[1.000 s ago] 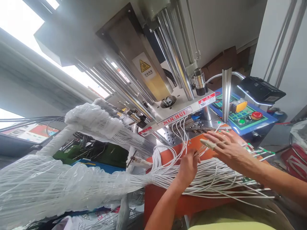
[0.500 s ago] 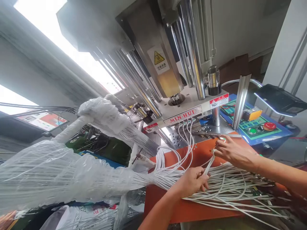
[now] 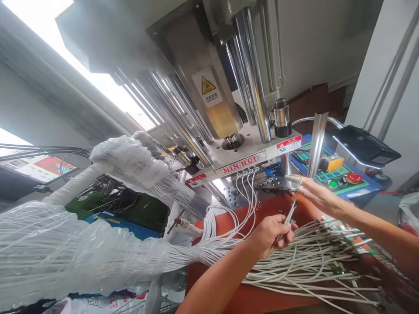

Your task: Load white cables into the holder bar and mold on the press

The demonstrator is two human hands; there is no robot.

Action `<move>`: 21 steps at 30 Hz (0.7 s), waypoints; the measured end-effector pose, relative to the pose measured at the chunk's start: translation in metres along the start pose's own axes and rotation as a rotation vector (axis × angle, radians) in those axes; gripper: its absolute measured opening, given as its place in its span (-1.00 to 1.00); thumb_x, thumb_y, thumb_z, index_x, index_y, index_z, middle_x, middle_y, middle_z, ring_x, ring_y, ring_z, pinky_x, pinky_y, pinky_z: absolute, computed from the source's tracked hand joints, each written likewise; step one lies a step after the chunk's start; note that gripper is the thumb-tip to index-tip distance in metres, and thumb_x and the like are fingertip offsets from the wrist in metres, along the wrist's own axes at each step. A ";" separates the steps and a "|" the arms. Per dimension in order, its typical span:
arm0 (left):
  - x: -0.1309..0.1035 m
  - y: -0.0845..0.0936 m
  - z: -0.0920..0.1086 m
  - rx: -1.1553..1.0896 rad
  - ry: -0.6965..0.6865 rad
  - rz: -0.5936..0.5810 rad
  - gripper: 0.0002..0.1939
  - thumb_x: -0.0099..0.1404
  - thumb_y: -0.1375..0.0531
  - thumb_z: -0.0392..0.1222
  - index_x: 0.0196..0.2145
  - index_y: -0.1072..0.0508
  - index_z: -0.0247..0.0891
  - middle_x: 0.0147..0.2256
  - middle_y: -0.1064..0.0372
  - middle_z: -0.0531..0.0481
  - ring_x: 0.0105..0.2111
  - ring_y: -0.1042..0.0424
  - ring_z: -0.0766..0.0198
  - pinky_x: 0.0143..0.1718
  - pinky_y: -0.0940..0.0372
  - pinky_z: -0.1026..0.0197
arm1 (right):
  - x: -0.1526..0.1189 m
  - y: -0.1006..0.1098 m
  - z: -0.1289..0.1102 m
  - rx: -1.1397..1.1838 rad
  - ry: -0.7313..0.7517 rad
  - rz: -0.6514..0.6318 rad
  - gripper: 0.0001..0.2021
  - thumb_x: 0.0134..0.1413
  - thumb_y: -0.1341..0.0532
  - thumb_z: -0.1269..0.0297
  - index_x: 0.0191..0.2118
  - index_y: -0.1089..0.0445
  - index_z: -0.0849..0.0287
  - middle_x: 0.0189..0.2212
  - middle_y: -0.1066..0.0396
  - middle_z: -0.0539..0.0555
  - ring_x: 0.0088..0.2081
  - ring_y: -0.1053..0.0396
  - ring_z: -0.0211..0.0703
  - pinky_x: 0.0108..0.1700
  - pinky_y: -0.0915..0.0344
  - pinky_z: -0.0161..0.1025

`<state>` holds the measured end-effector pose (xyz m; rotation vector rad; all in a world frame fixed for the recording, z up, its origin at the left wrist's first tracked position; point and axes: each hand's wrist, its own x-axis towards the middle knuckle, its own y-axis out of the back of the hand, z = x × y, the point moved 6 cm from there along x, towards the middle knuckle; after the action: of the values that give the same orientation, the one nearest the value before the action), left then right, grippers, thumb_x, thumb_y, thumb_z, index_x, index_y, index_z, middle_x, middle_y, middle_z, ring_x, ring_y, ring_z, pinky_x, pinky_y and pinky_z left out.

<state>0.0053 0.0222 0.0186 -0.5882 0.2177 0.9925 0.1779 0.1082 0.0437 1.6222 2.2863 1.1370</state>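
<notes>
My left hand (image 3: 274, 233) is closed round a few white cables (image 3: 290, 211), whose ends point up toward the press. Just right of those ends is my right hand (image 3: 312, 194), its fingers stretched out and off the cables, near the press's metal plate. Beneath both hands a spread of loose white cables (image 3: 304, 266) with small connectors lies on the red-brown table (image 3: 225, 296). Several thin white cables (image 3: 250, 192) run from under the plate marked MIN-HUI (image 3: 240, 164) down to the bunch.
Plastic-wrapped cable bundles (image 3: 81, 253) stretch in from the left over a wrapped frame (image 3: 70, 185). A blue control panel (image 3: 363, 185) with green and red buttons stands at the right, below a black lamp (image 3: 366, 146). A clamp handle (image 3: 175, 221) juts out beside the table.
My right hand has let go of the cable ends and opened its fingers. My left hand still grips the cables. The whole view has shifted, so the machine appears further left.
</notes>
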 end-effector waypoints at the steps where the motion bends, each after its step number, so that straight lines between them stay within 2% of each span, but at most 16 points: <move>1: 0.002 -0.002 0.000 0.030 0.011 -0.002 -0.58 0.06 -0.32 0.01 -0.25 -0.41 -0.37 -0.55 -0.30 0.10 -0.72 -0.08 0.54 -0.68 0.14 0.35 | 0.002 -0.004 0.003 0.097 -0.037 -0.057 -0.51 0.33 0.09 -0.03 0.22 -0.27 -0.01 0.08 -0.41 0.09 0.08 -0.37 0.02 0.06 -0.38 -0.04; 4: 0.010 -0.005 0.002 0.108 0.032 0.009 -0.55 0.06 -0.30 0.06 -0.25 -0.40 -0.36 -0.55 -0.31 0.10 -0.70 -0.14 0.50 -0.67 0.03 0.36 | 0.003 -0.020 0.003 0.407 -0.173 -0.226 -0.42 0.25 0.04 -0.19 0.07 -0.43 0.11 -0.08 -0.51 0.16 -0.10 -0.47 0.04 -0.13 -0.45 -0.05; 7: 0.020 -0.009 0.008 0.169 -0.016 0.042 -0.54 0.02 -0.34 0.08 -0.28 -0.39 -0.35 -0.56 -0.32 0.09 -0.68 -0.19 0.45 -0.65 -0.07 0.32 | -0.006 -0.026 -0.013 0.542 -0.245 -0.197 -0.41 0.20 -0.03 -0.22 -0.02 -0.50 0.17 -0.14 -0.53 0.18 -0.10 -0.46 0.04 -0.05 -0.41 -0.02; 9: 0.027 -0.015 0.011 0.169 -0.060 0.044 -0.54 0.01 -0.36 0.07 -0.31 -0.37 -0.34 -0.57 -0.30 0.09 -0.68 -0.19 0.44 -0.64 -0.07 0.30 | -0.015 -0.034 -0.025 0.591 -0.287 -0.210 -0.41 0.22 -0.01 -0.21 0.08 -0.45 0.13 -0.24 -0.55 0.14 -0.19 -0.49 0.00 -0.09 -0.43 -0.02; 11: 0.032 -0.021 0.012 0.135 -0.100 0.034 -0.57 0.03 -0.36 0.07 -0.35 -0.35 -0.33 -0.56 -0.29 0.09 -0.66 -0.19 0.44 -0.63 -0.04 0.31 | -0.025 -0.044 -0.033 0.657 -0.331 -0.261 -0.35 0.23 0.03 -0.22 0.26 -0.25 0.09 -0.30 -0.55 0.10 -0.33 -0.51 -0.03 -0.26 -0.48 -0.05; 12: 0.033 -0.023 0.013 0.104 -0.121 0.037 -0.57 0.05 -0.36 0.06 -0.35 -0.34 -0.33 -0.55 -0.28 0.09 -0.64 -0.18 0.45 -0.63 -0.01 0.32 | -0.027 -0.046 -0.034 0.669 -0.334 -0.243 -0.32 0.22 0.02 -0.22 0.31 -0.15 0.07 -0.28 -0.55 0.11 -0.33 -0.51 -0.01 -0.29 -0.49 -0.05; 13: 0.034 -0.023 0.014 0.069 -0.144 0.055 -0.58 0.05 -0.35 0.04 -0.34 -0.33 -0.33 -0.53 -0.28 0.09 -0.63 -0.16 0.47 -0.62 0.01 0.33 | -0.029 -0.045 -0.033 0.655 -0.321 -0.186 -0.30 0.20 -0.01 -0.22 0.34 -0.10 0.06 -0.19 -0.54 0.14 -0.24 -0.52 0.02 -0.23 -0.49 -0.03; 14: 0.034 -0.022 0.014 0.033 -0.163 0.086 -0.59 0.05 -0.35 0.00 -0.31 -0.33 -0.33 -0.51 -0.29 0.09 -0.63 -0.14 0.49 -0.61 0.03 0.34 | -0.029 -0.040 -0.031 0.615 -0.294 -0.107 -0.30 0.19 -0.05 -0.21 0.34 -0.10 0.05 -0.06 -0.50 0.17 -0.08 -0.48 0.05 -0.09 -0.46 0.00; 16: 0.033 -0.016 0.014 -0.012 -0.189 0.160 -0.59 0.02 -0.33 -0.10 -0.22 -0.31 -0.31 -0.48 -0.32 0.10 -0.63 -0.10 0.51 -0.60 0.07 0.35 | -0.028 -0.028 -0.027 0.503 -0.216 0.038 -0.36 0.18 -0.10 -0.16 0.29 -0.18 0.03 0.15 -0.35 0.16 0.20 -0.26 0.07 0.19 -0.26 0.05; 17: 0.032 -0.013 0.014 -0.013 -0.199 0.189 -0.59 0.02 -0.30 -0.15 -0.20 -0.29 -0.30 -0.48 -0.34 0.10 -0.64 -0.09 0.51 -0.60 0.08 0.36 | -0.028 -0.023 -0.026 0.457 -0.179 0.066 -0.40 0.20 -0.09 -0.14 0.27 -0.22 0.03 0.19 -0.31 0.14 0.26 -0.17 0.06 0.26 -0.16 0.07; 18: 0.031 -0.011 0.015 -0.001 -0.208 0.211 -0.61 0.01 -0.26 -0.19 -0.20 -0.28 -0.29 -0.48 -0.36 0.09 -0.65 -0.09 0.50 -0.61 0.09 0.36 | -0.027 -0.021 -0.026 0.424 -0.146 0.056 -0.43 0.23 -0.07 -0.12 0.26 -0.25 0.02 0.20 -0.30 0.13 0.27 -0.14 0.06 0.28 -0.11 0.08; 21: 0.029 -0.005 0.015 0.045 -0.230 0.254 -0.68 0.01 -0.16 -0.25 -0.23 -0.22 -0.27 -0.51 -0.39 0.07 -0.68 -0.06 0.50 -0.65 0.12 0.36 | -0.023 -0.023 -0.023 0.340 -0.074 -0.062 -0.49 0.28 -0.03 -0.04 0.23 -0.28 0.05 0.15 -0.36 0.12 0.21 -0.23 0.05 0.23 -0.20 0.04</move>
<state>0.0240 0.0494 0.0201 -0.4067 0.1112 1.2886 0.1592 0.0737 0.0386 1.6507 2.5682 0.6896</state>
